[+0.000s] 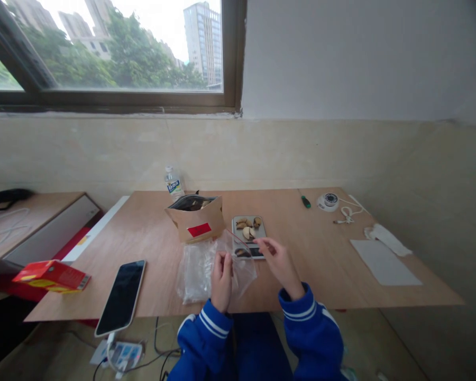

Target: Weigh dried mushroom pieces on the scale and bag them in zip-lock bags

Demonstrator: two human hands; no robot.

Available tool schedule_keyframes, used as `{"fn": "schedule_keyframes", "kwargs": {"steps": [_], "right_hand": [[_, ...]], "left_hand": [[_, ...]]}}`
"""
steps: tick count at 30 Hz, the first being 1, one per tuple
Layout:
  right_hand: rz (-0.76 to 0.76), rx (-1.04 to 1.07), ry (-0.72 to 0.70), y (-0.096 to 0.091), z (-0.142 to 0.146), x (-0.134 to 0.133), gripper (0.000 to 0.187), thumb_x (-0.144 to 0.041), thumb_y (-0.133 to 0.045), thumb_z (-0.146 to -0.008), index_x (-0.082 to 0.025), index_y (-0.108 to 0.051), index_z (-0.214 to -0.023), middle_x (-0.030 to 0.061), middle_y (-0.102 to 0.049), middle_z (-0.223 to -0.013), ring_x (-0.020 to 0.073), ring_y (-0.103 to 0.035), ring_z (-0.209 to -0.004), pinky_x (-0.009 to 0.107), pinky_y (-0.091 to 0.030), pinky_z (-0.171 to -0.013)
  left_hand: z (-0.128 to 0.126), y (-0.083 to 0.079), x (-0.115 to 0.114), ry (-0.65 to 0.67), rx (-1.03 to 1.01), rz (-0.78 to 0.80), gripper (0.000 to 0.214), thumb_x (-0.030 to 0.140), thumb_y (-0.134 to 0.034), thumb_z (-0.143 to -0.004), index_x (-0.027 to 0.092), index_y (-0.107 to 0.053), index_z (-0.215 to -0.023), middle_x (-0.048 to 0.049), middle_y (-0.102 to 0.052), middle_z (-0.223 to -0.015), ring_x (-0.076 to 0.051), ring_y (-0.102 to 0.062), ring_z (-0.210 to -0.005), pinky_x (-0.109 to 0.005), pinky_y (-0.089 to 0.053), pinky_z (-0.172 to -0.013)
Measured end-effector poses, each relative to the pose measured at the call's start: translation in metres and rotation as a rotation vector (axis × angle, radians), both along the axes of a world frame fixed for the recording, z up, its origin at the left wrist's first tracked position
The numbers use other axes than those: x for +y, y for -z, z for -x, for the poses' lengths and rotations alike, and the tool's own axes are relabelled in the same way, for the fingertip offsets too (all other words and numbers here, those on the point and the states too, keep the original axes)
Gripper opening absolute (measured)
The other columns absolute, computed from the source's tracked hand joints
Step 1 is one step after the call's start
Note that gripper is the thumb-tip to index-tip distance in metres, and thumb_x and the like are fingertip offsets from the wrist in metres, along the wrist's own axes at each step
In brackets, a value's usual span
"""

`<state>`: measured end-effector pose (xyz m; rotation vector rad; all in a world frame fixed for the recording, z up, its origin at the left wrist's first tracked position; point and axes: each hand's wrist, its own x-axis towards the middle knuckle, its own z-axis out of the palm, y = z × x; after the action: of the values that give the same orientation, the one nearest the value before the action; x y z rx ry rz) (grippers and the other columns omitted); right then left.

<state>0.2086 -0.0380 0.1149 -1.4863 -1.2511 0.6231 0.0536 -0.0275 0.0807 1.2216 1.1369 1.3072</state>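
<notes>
Nearest, well left of the scale (261,233), a phone (121,296) lies on the desk (301,286), with a red box (51,275) farther left. Short of the scale, the left hand (221,280) grips a clear plastic bag (244,278); the right hand (278,260), at the scale's near right, has thumb and fingers drawn together (whether they pinch anything, I cannot tell). The bag's upper part overlaps the scale's near end, and more clear film (194,272) lies to the scale's left. On the scale rest several brownish pieces (249,233). Beyond, left of the scale, stands an open paper pouch (198,216), a bottle (174,185) behind it; far right of the scale lies a green-handled screwdriver (305,201)
</notes>
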Motion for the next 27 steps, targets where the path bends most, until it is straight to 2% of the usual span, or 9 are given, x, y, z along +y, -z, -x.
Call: {"fn": "schedule_keyframes", "kwargs": {"steps": [3, 8, 13, 16, 20, 21, 23, 25, 27], "right_hand": [[-0.044, -0.110, 0.059, 0.008, -0.007, 0.015, 0.041, -0.048, -0.038, -0.089, -0.017, -0.065, -0.096, 0.0086, -0.065, -0.092, 0.0189, -0.059, -0.079, 0.029, -0.046, -0.068], [-0.048, -0.497, 0.053, 0.053, -0.013, 0.056, 0.033, -0.036, -0.047, -0.085, -0.020, -0.060, -0.111, 0.0115, -0.057, -0.112, 0.0252, -0.051, -0.104, 0.038, -0.041, -0.086], [0.010, -0.629, 0.060, 0.076, -0.005, 0.069, 0.034, -0.028, -0.052, -0.082, -0.021, -0.057, -0.115, 0.0092, -0.061, -0.110, 0.0266, -0.051, -0.102, 0.040, -0.037, -0.086], [-0.035, -0.477, 0.116, 0.070, -0.003, 0.064, 0.034, -0.033, -0.053, -0.082, -0.019, -0.057, -0.112, 0.0095, -0.063, -0.106, 0.0251, -0.054, -0.098, 0.040, -0.039, -0.085], [-0.164, -0.106, 0.293, 0.042, 0.003, 0.045, 0.045, -0.042, -0.048, -0.085, -0.014, -0.050, -0.120, 0.0122, -0.061, -0.110, 0.0203, -0.057, -0.089, 0.034, -0.045, -0.078], [-0.171, -0.080, 0.270, 0.034, 0.005, 0.040, 0.046, -0.043, -0.047, -0.085, -0.015, -0.050, -0.121, 0.0120, -0.061, -0.110, 0.0198, -0.058, -0.088, 0.033, -0.046, -0.077], [-0.152, -0.140, 0.101, 0.021, 0.007, 0.032, 0.042, -0.043, -0.047, -0.086, -0.019, -0.053, -0.121, 0.0103, -0.061, -0.112, 0.0202, -0.057, -0.093, 0.034, -0.046, -0.081], [-0.137, -0.236, -0.055, 0.019, 0.006, 0.032, 0.038, -0.040, -0.042, -0.089, -0.022, -0.055, -0.120, 0.0088, -0.061, -0.114, 0.0208, -0.055, -0.102, 0.036, -0.043, -0.089], [-0.143, -0.312, -0.018, 0.028, -0.002, 0.041, 0.038, -0.036, -0.036, -0.091, -0.021, -0.054, -0.120, 0.0101, -0.058, -0.117, 0.0214, -0.051, -0.111, 0.039, -0.039, -0.095]], "left_hand": [[0.001, 0.000, 0.000, -0.005, -0.105, 0.000, 0.035, 0.052, -0.045, -0.084, 0.020, -0.042, -0.071, 0.0062, -0.036, -0.056, -0.009, -0.035, -0.051, -0.022, -0.032, -0.051], [0.006, 0.004, -0.001, -0.019, -0.212, 0.046, 0.035, 0.051, -0.048, -0.083, 0.020, -0.039, -0.070, 0.0082, -0.031, -0.053, -0.008, -0.030, -0.047, -0.021, -0.028, -0.047], [0.009, 0.001, -0.002, -0.028, -0.225, 0.051, 0.035, 0.050, -0.050, -0.082, 0.020, -0.039, -0.070, 0.0084, -0.030, -0.052, -0.007, -0.029, -0.046, -0.020, -0.027, -0.046], [0.011, 0.002, -0.001, -0.051, -0.209, 0.047, 0.036, 0.052, -0.051, -0.081, 0.020, -0.039, -0.068, 0.0081, -0.030, -0.052, -0.007, -0.029, -0.046, -0.020, -0.027, -0.046], [0.009, 0.007, 0.002, -0.049, -0.200, 0.060, 0.036, 0.052, -0.050, -0.081, 0.020, -0.040, -0.069, 0.0080, -0.031, -0.052, -0.007, -0.030, -0.046, -0.020, -0.028, -0.046], [0.008, 0.008, 0.002, -0.042, -0.200, 0.061, 0.035, 0.052, -0.050, -0.081, 0.020, -0.040, -0.070, 0.0080, -0.031, -0.053, -0.007, -0.030, -0.046, -0.020, -0.028, -0.046], [0.007, 0.009, 0.003, -0.031, -0.198, 0.064, 0.034, 0.051, -0.049, -0.082, 0.020, -0.040, -0.071, 0.0078, -0.032, -0.053, -0.007, -0.031, -0.047, -0.021, -0.029, -0.046], [0.007, 0.007, 0.003, -0.031, -0.194, 0.071, 0.035, 0.051, -0.049, -0.082, 0.020, -0.040, -0.070, 0.0077, -0.033, -0.053, -0.007, -0.032, -0.047, -0.021, -0.030, -0.047], [0.009, 0.003, 0.003, -0.038, -0.193, 0.071, 0.036, 0.052, -0.050, -0.081, 0.020, -0.040, -0.068, 0.0077, -0.033, -0.052, -0.008, -0.032, -0.047, -0.021, -0.030, -0.046]]}}
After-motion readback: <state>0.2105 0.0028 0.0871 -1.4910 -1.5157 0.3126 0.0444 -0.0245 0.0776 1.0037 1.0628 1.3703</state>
